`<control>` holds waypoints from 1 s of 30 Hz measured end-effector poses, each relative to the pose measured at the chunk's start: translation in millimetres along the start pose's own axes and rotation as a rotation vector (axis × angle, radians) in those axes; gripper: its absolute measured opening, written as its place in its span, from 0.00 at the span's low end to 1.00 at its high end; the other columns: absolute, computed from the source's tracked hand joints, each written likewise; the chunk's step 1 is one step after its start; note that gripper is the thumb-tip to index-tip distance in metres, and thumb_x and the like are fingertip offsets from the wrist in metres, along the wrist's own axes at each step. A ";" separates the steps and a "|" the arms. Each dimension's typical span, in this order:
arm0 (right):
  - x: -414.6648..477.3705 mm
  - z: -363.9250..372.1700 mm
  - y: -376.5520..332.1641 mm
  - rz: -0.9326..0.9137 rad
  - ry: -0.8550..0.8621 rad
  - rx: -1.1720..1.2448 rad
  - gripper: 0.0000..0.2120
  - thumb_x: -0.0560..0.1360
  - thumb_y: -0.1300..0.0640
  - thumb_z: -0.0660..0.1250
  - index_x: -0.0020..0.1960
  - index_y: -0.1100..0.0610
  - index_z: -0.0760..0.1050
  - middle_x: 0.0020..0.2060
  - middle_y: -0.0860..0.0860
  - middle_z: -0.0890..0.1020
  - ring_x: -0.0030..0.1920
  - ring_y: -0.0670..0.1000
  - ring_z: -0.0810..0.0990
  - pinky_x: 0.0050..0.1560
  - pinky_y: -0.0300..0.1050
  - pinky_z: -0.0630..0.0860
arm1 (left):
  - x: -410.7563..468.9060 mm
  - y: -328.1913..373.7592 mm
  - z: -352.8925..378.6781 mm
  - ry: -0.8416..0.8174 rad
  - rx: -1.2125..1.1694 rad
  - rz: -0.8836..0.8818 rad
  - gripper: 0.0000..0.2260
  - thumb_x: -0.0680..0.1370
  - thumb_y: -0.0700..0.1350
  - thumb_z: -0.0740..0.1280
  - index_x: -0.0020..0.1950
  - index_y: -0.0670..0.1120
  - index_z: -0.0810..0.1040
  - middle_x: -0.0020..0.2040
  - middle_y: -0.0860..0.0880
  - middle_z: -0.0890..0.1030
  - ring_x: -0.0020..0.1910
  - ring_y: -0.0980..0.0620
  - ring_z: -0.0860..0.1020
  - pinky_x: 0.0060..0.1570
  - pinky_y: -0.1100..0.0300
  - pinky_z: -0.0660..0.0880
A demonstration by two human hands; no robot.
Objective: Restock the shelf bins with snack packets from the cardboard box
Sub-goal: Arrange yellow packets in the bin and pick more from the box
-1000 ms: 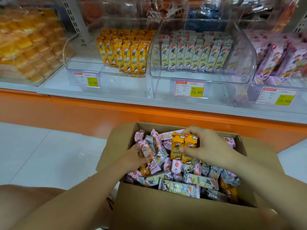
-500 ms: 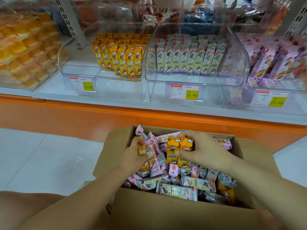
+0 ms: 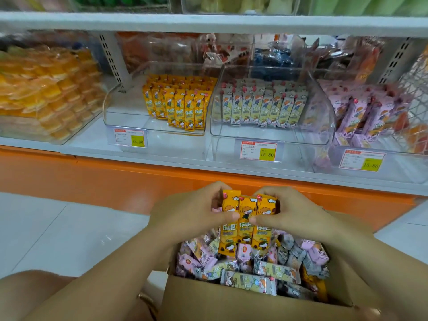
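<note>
Cardboard box (image 3: 231, 304) nearest, full of mixed packets (image 3: 266, 269); just above it my left fingers (image 3: 208, 189) and right fingers (image 3: 275, 191), curled, pinch three orange packets (image 3: 247, 218) side by side; squeezed unevenly, one may slip back before reaching the clear bin (image 3: 120, 107) holding matching ones.

The left tag (image 3: 130, 137), middle tag (image 3: 258, 152) and right tag (image 3: 361, 160) along the shelf front (image 3: 69, 148) each showed 15.80 on a yellow patch; their smaller print was too blurred to read. The orange packets (image 3: 245, 228) bore large characters, seemingly 乐吧, as did the binned packets (image 3: 179, 107).
</note>
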State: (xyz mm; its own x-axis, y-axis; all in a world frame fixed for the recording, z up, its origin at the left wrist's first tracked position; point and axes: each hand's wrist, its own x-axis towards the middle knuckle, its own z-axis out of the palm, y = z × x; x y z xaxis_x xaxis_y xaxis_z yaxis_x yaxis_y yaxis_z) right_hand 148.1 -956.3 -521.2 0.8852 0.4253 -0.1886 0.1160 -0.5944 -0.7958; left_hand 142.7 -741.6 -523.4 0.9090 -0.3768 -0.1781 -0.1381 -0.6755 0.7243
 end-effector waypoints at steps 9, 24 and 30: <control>33.4 -9.7 -79.7 -0.256 0.153 -0.143 0.14 0.69 0.49 0.74 0.51 0.45 0.73 0.42 0.43 0.81 0.38 0.43 0.79 0.40 0.40 0.74 | -9.7 27.6 -83.4 0.086 0.152 0.122 0.15 0.75 0.51 0.69 0.59 0.62 0.69 0.41 0.60 0.76 0.32 0.68 0.74 0.32 0.68 0.70; 151.6 -6.1 -157.9 -0.448 0.345 -0.277 0.20 0.73 0.55 0.70 0.62 0.49 0.68 0.52 0.47 0.80 0.48 0.48 0.79 0.49 0.50 0.77 | 25.0 -1.2 -190.6 0.348 0.243 0.144 0.16 0.77 0.50 0.67 0.63 0.58 0.70 0.50 0.56 0.65 0.42 0.60 0.75 0.44 0.71 0.74; 216.8 4.2 -167.8 -0.376 0.286 -0.308 0.15 0.75 0.53 0.69 0.60 0.51 0.71 0.48 0.47 0.81 0.40 0.44 0.80 0.43 0.43 0.76 | 66.1 -45.0 -222.4 0.384 0.256 0.049 0.13 0.77 0.44 0.68 0.56 0.55 0.67 0.51 0.49 0.74 0.41 0.52 0.80 0.44 0.54 0.78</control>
State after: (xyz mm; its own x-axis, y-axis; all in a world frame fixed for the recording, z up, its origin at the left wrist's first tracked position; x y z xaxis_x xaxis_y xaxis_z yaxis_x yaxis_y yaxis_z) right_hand 318.7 -761.5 -431.0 0.8395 0.4697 0.2732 0.5352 -0.6280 -0.5650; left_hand 296.4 -595.1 -419.7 0.9722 -0.1826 0.1466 -0.2330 -0.8160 0.5291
